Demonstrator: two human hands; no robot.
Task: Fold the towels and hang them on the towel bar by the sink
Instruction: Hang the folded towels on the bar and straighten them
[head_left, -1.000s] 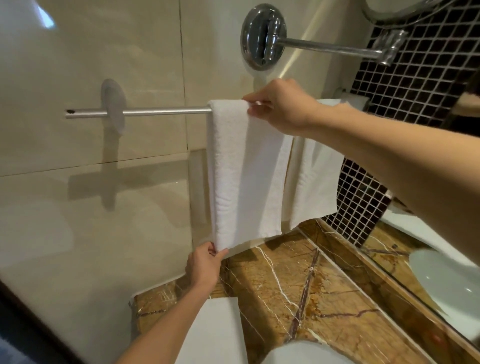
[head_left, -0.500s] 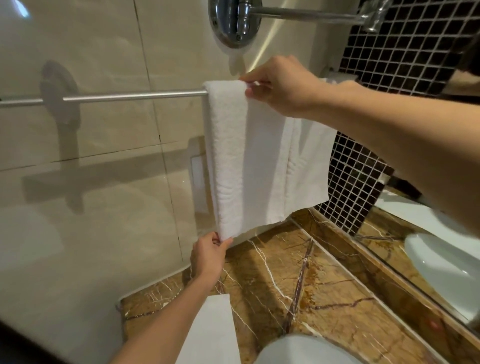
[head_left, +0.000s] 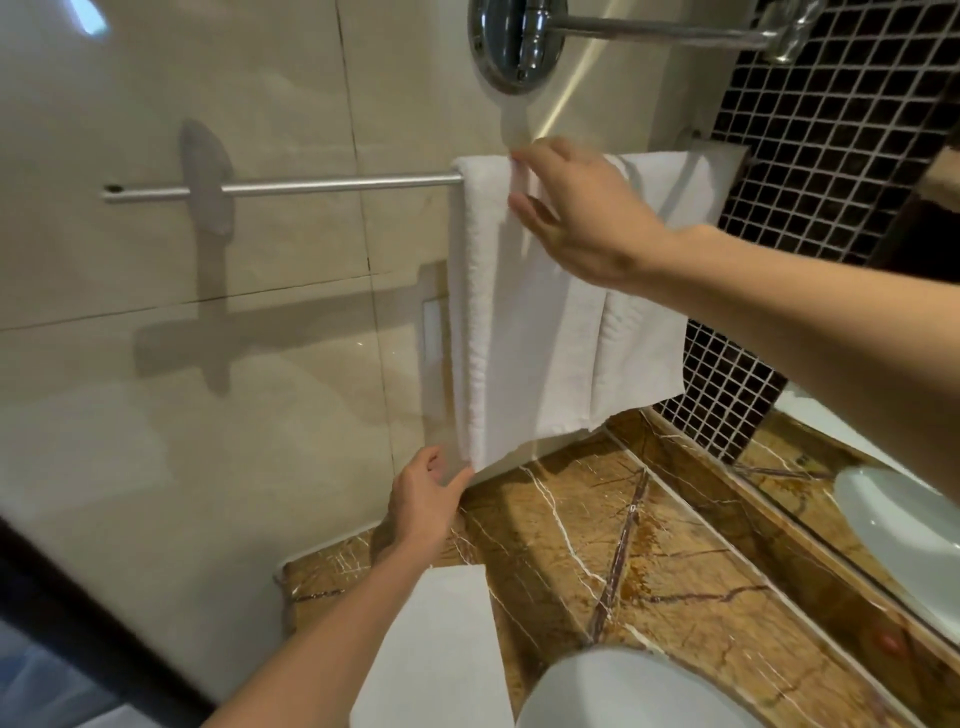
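Where the towel bar (head_left: 337, 183) crosses the upper middle of the frame, a folded white towel (head_left: 519, 338) hangs over it, with a second towel (head_left: 644, 332) just beside it on the right. At the top fold, the right hand (head_left: 587, 218): thumb and fingers spread apart, not clamped on cloth; blur hides any contact. At the lower left corner, the left hand (head_left: 423, 501): fingers relaxed, uncurled, thumb tip at the hem. Lower centre: a third folded towel (head_left: 441, 649), flat on the marble counter (head_left: 649, 545).
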